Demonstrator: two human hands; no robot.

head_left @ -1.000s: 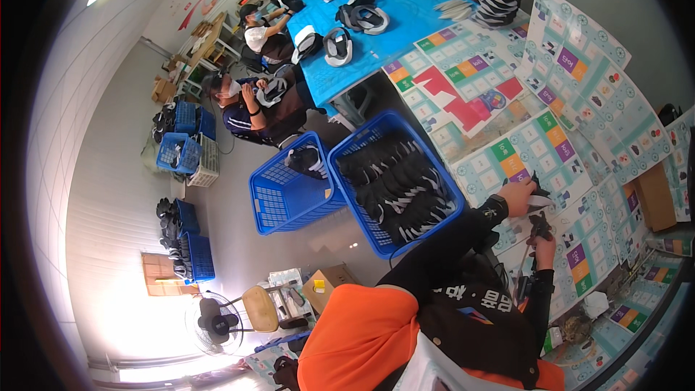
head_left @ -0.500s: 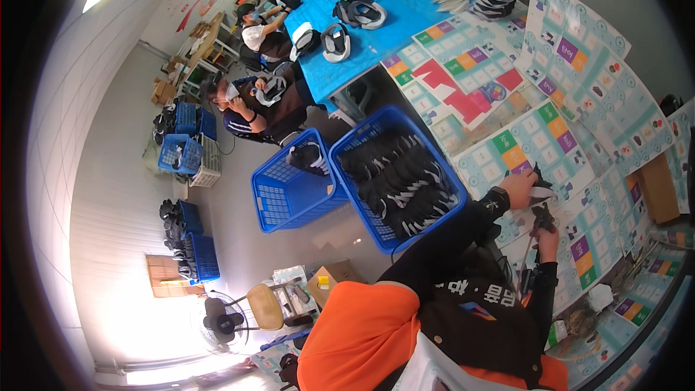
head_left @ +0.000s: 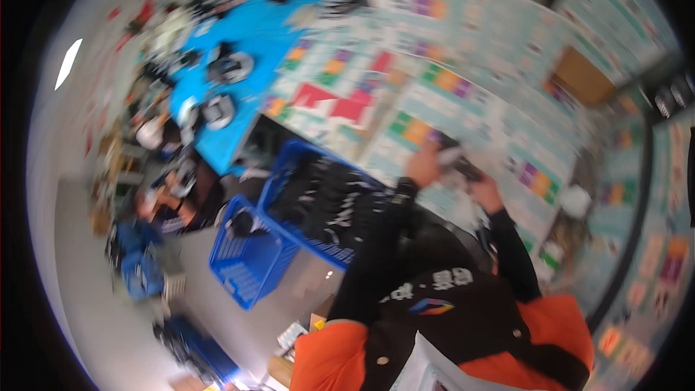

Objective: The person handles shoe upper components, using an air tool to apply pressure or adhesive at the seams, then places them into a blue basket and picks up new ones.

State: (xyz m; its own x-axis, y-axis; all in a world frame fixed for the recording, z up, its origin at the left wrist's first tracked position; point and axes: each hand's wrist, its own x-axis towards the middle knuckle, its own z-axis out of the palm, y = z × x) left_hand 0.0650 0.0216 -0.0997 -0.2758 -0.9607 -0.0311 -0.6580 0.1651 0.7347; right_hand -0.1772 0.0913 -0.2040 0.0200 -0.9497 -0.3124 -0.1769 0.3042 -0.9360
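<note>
Over the board-covered worktable [head_left: 405,127], my left hand [head_left: 423,165] is closed on a small black piece with a white part [head_left: 449,155], perhaps fabric. Close by on its right, my right hand [head_left: 486,192] is closed around a dark thing [head_left: 467,169] that meets or nearly touches the piece. Motion blur hides the dark thing's kind and the exact finger positions. Left of my left forearm stands a blue basket [head_left: 293,152] filled with rows of black pieces with pale edges.
A second blue basket [head_left: 253,286], holding a few dark pieces, stands on the floor beside the full one. Beyond is a blue-covered table [head_left: 253,22] with black-and-white pieces. A seated person [head_left: 174,203] works at the left. A cardboard box [head_left: 583,76] sits at the far right.
My view has swung to the right, so the table, baskets and people appear farther left and the picture is blurred. Both hands stay close together around the black-and-white piece.
</note>
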